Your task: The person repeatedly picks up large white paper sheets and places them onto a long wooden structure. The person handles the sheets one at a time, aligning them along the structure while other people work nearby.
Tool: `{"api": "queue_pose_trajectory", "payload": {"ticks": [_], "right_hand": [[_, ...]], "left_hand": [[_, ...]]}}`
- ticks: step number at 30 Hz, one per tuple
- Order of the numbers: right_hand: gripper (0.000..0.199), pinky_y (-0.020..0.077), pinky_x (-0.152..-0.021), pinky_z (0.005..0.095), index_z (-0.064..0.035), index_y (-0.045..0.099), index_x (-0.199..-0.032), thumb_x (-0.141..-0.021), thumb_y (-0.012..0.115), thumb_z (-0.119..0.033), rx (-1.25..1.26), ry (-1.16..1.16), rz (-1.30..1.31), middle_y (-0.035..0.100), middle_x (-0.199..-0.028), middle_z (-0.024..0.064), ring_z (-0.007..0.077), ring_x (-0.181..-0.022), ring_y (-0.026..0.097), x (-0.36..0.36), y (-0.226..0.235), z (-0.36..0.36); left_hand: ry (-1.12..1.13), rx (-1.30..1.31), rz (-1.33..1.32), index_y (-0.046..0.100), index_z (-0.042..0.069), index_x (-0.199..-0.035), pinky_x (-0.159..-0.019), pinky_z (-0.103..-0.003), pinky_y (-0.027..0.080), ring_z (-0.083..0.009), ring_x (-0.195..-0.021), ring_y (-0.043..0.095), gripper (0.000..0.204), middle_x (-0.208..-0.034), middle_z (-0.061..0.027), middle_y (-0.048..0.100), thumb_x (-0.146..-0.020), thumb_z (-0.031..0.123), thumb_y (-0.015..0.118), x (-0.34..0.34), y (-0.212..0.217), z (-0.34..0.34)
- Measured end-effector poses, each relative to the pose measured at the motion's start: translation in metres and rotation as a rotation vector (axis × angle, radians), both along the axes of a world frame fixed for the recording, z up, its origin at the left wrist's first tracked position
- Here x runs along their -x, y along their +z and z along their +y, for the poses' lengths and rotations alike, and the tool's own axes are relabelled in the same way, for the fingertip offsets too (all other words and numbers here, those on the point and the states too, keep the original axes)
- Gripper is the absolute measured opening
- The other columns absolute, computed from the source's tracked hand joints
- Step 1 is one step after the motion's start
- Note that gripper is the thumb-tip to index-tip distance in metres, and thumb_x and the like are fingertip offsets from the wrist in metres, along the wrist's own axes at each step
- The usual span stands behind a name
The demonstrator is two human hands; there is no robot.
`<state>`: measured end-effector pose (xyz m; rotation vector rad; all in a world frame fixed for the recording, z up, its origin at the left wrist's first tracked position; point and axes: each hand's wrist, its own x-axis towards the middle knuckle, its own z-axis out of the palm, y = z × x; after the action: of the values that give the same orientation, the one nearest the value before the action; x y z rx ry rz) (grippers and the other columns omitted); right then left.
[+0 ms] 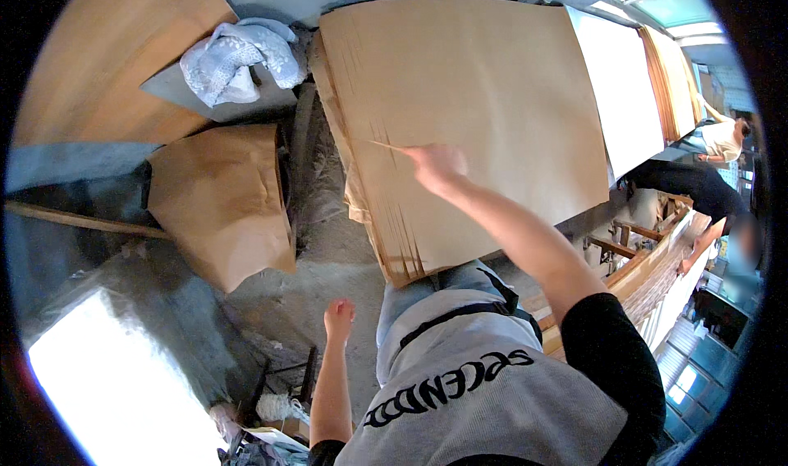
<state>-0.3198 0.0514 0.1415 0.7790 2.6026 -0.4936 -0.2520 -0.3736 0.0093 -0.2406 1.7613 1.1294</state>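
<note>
Wood-toned panel (115,64) leans at the upper left. Just right of it, a bundled white patterned cloth (238,59) sits on a grey board (176,91). Below these, a creased brown sheet (226,207) hangs at an angle, with a wooden pole (86,220) reaching to its left side. Bright opening (115,384) at lower left; pile of white cord (281,407) near its right side.

Left hand (339,318) held low over the floor (324,279), fingers curled in, apart from the stack.

Centre: large brown stack of sheets (501,80) in front of the person, its left edge split and frayed. Right hand (439,166) over the stack's top face, fingers closed on a thin pale strip (384,144) that points left toward that frayed edge.

Farther right: white sheet (616,88), then upright tan layers (661,84). Dark-sleeved co-worker (689,183) bends over long boards (665,273); second person (722,140) beyond, light top.
</note>
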Motion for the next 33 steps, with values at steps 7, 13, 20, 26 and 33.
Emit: {"api": "queue_pose_trajectory", "payload": {"ticks": [7,13,20,26,33], "right_hand": [[0.04,0.0482,-0.055,0.0372,-0.0255,0.056,-0.11,-0.078,0.045,-0.005,0.131,-0.148,0.134,0.061,-0.077,0.0108,0.0257,-0.064,0.059,-0.045,-0.039,0.051],[0.033,0.0471,-0.054,0.0384,-0.0257,0.059,-0.106,-0.079,0.046,-0.011,0.054,-0.054,-0.046,0.061,-0.076,0.0104,0.0267,-0.065,0.059,-0.01,-0.009,0.0],[0.03,0.0471,-0.053,0.0378,-0.025,0.059,-0.105,-0.081,0.044,-0.014,0.084,-0.191,0.043,0.062,-0.08,0.0101,0.0257,-0.064,0.06,-0.064,-0.025,0.049],[0.033,0.0462,-0.052,0.0372,-0.0244,0.058,-0.107,-0.079,0.046,-0.012,0.076,-0.142,0.071,0.061,-0.074,0.0088,0.0239,-0.062,0.059,-0.047,-0.034,0.013],[0.033,0.0464,-0.054,0.0382,-0.0255,0.058,-0.107,-0.078,0.047,-0.012,-0.018,-0.121,0.178,0.06,-0.072,0.0092,0.0255,-0.064,0.059,-0.07,-0.062,0.033]], "left_hand": [[0.158,0.028,-0.078,0.055,0.005,-0.088,-0.052,-0.023,0.044,-0.0103,-0.059,0.055,0.014,-0.074,-0.0049,0.059,-0.084,0.018,0.053,0.004,0.05,0.029],[0.055,0.018,-0.083,0.055,0.005,-0.088,-0.053,-0.022,0.044,-0.0094,-0.059,0.054,0.015,-0.073,-0.0041,0.059,-0.084,0.019,0.053,-0.001,0.026,0.041],[0.081,-0.001,-0.087,0.055,0.005,-0.089,-0.054,-0.022,0.045,-0.0095,-0.062,0.054,0.014,-0.073,-0.0024,0.058,-0.084,0.018,0.054,0.008,0.048,0.05],[0.06,-0.127,-0.116,0.054,0.006,-0.091,-0.059,-0.024,0.047,-0.0098,-0.068,0.055,0.012,-0.078,-0.0024,0.058,-0.083,0.015,0.055,0.025,0.061,0.105],[0.03,-0.187,-0.102,0.053,0.007,-0.096,-0.064,-0.025,0.048,-0.0104,-0.074,0.055,0.016,-0.083,-0.0018,0.057,-0.081,0.011,0.056,0.019,0.045,0.142]]}}
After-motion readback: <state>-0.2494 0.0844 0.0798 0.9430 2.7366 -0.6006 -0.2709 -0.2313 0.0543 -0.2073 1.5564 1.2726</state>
